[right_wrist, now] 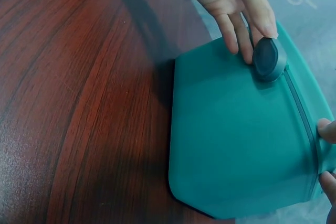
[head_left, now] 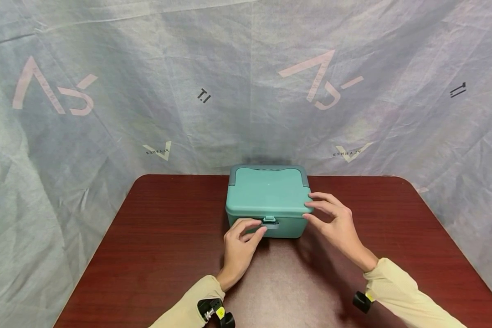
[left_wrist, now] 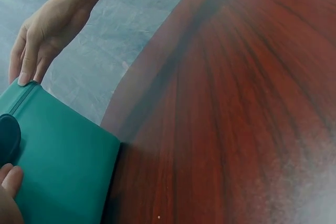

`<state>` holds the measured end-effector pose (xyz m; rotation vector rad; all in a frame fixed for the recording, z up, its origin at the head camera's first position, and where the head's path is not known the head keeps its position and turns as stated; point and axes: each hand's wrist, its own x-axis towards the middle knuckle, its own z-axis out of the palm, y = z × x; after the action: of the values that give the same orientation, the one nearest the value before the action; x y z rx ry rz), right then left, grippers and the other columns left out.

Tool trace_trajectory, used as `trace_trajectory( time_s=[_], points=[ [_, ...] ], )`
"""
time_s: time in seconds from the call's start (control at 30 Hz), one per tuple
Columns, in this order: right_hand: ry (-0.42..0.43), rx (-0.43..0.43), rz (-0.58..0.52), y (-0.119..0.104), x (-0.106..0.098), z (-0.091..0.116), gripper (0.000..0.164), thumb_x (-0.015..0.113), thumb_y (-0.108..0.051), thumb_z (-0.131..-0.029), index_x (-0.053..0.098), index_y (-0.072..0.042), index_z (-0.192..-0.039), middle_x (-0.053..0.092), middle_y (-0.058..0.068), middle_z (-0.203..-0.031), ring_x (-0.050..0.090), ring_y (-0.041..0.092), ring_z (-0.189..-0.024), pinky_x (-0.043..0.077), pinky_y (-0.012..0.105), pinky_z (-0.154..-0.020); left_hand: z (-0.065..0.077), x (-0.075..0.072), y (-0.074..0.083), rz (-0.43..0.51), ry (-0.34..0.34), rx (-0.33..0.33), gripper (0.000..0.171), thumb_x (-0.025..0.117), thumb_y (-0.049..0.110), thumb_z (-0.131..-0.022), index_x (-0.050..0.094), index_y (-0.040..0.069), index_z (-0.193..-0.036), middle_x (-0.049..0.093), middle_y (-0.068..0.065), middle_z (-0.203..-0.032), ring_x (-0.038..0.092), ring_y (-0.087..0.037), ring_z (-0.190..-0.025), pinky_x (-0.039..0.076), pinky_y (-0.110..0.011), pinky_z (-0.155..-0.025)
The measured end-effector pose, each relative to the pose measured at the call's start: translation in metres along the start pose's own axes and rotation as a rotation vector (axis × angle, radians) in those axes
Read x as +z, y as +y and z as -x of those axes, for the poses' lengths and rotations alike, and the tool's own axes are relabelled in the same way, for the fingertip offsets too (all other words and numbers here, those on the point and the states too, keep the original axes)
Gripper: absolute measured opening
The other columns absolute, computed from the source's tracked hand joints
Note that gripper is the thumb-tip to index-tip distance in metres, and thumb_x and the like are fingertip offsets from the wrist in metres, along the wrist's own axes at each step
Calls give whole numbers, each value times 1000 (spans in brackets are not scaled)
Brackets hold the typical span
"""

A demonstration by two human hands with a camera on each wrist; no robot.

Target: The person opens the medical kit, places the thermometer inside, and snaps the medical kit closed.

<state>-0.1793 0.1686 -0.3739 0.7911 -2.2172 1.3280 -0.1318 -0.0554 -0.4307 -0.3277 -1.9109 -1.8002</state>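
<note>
A teal lidded box (head_left: 268,191) with a grey handle (head_left: 231,175) folded round the back of its lid stands on the table, lid down. At the middle of its front sits a grey latch (head_left: 272,225), its tab standing out from the wall. My left hand (head_left: 238,246) pinches this latch at its left side; the right wrist view shows a fingertip on the tab (right_wrist: 266,59). Over at the lid's right front corner, my right hand (head_left: 338,223) rests its spread fingertips, thumb at the front edge and fingers along the right side.
The box stands near the back edge of the dark red wooden table (head_left: 168,237). A grey printed cloth (head_left: 229,68) hangs right behind the table and along its sides. Black wrist cameras show at the left sleeve (head_left: 188,305) and the right sleeve (head_left: 402,291).
</note>
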Motion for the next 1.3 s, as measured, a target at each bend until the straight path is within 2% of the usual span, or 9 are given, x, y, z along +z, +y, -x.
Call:
trace_trajectory(
  time_s=[0.13,0.2,0.37,0.47,0.57,0.73,0.87,1.03,1.3],
  points=[
    [-1,15,-3,0,0,2,30,78,13,-67,71,6,-95,61,21,-111,61,36,-96,47,16,-85,0,2,4,-65,34,-3,16,73,2,-82,69,-4,-97,65,-16,-93,65,-30,-87,56,-39,-66],
    [-4,23,-2,0,0,3,29,78,13,-68,71,6,-96,61,21,-112,61,36,-96,47,16,-85,0,2,6,-88,49,20,16,73,1,-82,69,-4,-97,65,-16,-93,65,-30,-85,56,-41,-64],
    [-7,17,1,-1,-1,3,30,78,13,-68,71,6,-96,61,22,-112,60,37,-97,47,16,-86,-1,3,6,-42,63,94,15,70,-7,-81,68,-8,-96,64,-20,-91,66,-34,-75,56,-44,-59],
    [-11,8,-2,-1,-1,2,30,78,13,-68,71,6,-96,61,22,-112,60,37,-98,46,16,-87,-2,3,5,-1,67,111,14,68,-10,-81,68,-9,-95,63,-23,-90,66,-36,-71,56,-44,-58],
    [-15,13,-10,-1,-1,1,30,78,13,-68,71,7,-96,61,22,-112,60,37,-98,46,16,-87,-2,4,6,-29,79,136,15,69,-10,-80,69,-8,-95,63,-22,-90,66,-34,-72,56,-40,-57],
    [-12,20,-27,-1,0,1,29,77,14,-68,71,7,-96,60,23,-112,60,38,-98,47,17,-87,-2,6,8,-90,88,223,19,68,-15,-78,70,-9,-96,62,-22,-92,65,-31,-72,55,-33,-53],
    [-11,14,-31,-1,0,0,29,77,14,-68,71,7,-96,60,23,-112,60,38,-98,47,17,-87,-3,9,4,-103,90,306,23,65,-21,-76,70,-10,-97,59,-22,-93,65,-30,-70,54,-29,-50],
    [-2,8,-16,0,0,0,29,78,14,-68,71,7,-96,61,23,-111,60,36,-97,47,16,-87,-7,10,1,-142,86,382,24,66,-22,-74,70,-10,-95,59,-21,-91,63,-29,-71,54,-26,-55],
    [8,-18,11,2,-1,1,30,78,14,-67,71,7,-95,61,23,-111,61,36,-96,46,16,-87,-9,11,-6,-136,71,423,25,67,-24,-72,70,-11,-93,59,-20,-88,63,-28,-72,55,-26,-60]
  ],
)
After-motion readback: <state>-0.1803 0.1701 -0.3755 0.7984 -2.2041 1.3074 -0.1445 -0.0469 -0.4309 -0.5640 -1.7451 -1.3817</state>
